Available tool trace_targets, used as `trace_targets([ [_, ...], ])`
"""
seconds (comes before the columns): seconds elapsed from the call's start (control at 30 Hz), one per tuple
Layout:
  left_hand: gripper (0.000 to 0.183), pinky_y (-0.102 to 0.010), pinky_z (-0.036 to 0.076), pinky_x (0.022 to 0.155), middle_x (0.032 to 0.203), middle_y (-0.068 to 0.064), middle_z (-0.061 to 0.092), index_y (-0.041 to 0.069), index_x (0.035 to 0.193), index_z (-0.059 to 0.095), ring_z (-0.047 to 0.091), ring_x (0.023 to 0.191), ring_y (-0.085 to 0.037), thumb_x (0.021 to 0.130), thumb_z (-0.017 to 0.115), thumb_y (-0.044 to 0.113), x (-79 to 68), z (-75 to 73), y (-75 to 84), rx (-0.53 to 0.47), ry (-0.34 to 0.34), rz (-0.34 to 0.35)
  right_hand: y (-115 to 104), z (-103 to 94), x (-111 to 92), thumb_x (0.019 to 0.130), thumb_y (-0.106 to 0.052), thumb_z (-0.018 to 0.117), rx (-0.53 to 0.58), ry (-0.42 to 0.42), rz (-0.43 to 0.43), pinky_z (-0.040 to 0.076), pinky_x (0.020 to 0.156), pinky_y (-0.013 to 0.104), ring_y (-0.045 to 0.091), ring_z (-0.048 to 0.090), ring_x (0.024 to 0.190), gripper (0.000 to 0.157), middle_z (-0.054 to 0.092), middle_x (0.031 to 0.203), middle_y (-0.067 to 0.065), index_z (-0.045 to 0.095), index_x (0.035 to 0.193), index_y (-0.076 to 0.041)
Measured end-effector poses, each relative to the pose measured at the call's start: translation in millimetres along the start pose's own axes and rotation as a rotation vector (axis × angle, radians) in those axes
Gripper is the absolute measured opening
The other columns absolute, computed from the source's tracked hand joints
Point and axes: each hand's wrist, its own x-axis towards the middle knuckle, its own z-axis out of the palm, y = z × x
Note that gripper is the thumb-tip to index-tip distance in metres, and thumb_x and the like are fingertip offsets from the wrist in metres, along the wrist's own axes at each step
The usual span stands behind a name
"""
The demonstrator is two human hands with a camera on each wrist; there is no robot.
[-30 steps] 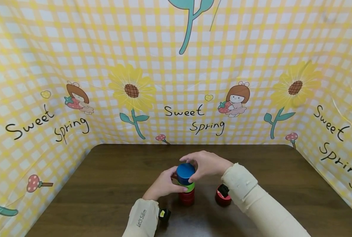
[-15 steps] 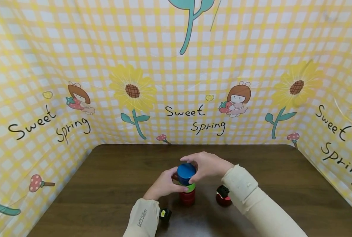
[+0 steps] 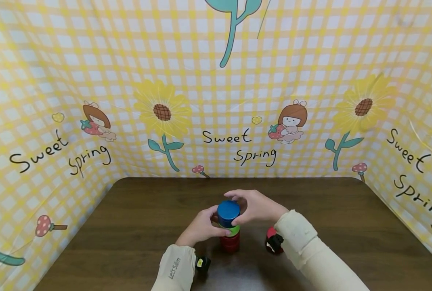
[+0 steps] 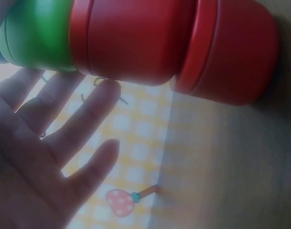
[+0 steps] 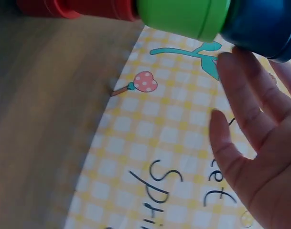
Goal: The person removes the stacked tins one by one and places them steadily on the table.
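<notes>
Right hand (image 3: pixel 256 207) cupped around the blue cup (image 3: pixel 228 213) at the top of the stack, fingers curled over its far side, thumb side hidden behind the cup. From the right wrist view, fingers (image 5: pixel 245 90) lying along the blue rim, not clearly squeezing. Left hand (image 3: pixel 200 225) closed in from the left, thumb across the near side at the join of blue and green cup (image 3: pixel 233 230); in the left wrist view, fingers (image 4: pixel 69 129) spread and loose beside the green and red cups (image 4: pixel 183 47). Cannot tell how firmly either hand presses.

Changed over the last second: right hand sunk lower and pulled nearer, wrapped more closely round the blue cup; right sleeve (image 3: pixel 299 238) now covering more of the spare red cup (image 3: pixel 273 241) at the right. Blue cup barely shifted, seated on the green. Left hand much the same.

Read as a seating and steadying of the top cup, not a lift.

Stack upright near the middle of the dark wooden table (image 3: pixel 347 226), red at the base. Yellow checked backdrop (image 3: pixel 216 101) behind.
</notes>
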Motion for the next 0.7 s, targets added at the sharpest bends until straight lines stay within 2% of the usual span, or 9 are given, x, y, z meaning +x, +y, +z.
trace_targets([
  [0.2,0.052,-0.037,0.052,0.082,0.112,-0.014,0.064,-0.003,0.123,0.056,0.061,0.093,-0.025,0.081,0.079,0.017,-0.2,0.9,0.0,-0.009,0.002,-0.004,14.4,11.8,-8.1,0.08,-0.018,0.078,0.11,0.124,-0.004,0.052,0.084,0.04,0.026,0.062,0.098,0.065,0.06,0.114,0.014,0.049,0.135,-0.001],
  [0.43,0.052,-0.038,0.052,0.083,0.114,-0.015,0.063,-0.003,0.125,0.056,0.061,0.094,-0.026,0.081,0.078,0.014,-0.8,1.3,0.9,-0.004,0.004,-0.013,18.3,29.3,-14.7,0.08,-0.023,0.078,0.143,0.234,0.002,0.046,0.088,0.052,0.029,0.055,0.106,0.065,0.061,0.119,0.014,0.05,0.135,-0.002],
  [0.6,0.052,-0.038,0.052,0.083,0.114,-0.014,0.063,-0.001,0.125,0.056,0.061,0.093,-0.024,0.08,0.078,0.012,-1.2,1.3,2.6,-0.009,0.011,-0.028,19.6,35.0,-14.6,0.08,-0.02,0.078,0.13,0.276,-0.024,0.047,0.085,0.047,0.028,0.055,0.101,0.061,0.062,0.117,0.015,0.052,0.132,0.0],
  [0.7,0.052,-0.039,0.052,0.083,0.114,-0.014,0.063,-0.001,0.126,0.055,0.061,0.093,-0.024,0.08,0.078,0.011,-0.7,1.6,1.7,-0.013,0.013,-0.033,19.2,35.8,-14.4,0.08,-0.018,0.078,0.148,0.288,-0.033,0.046,0.086,0.051,0.027,0.055,0.1,0.058,0.062,0.116,0.015,0.054,0.129,0.001],
])
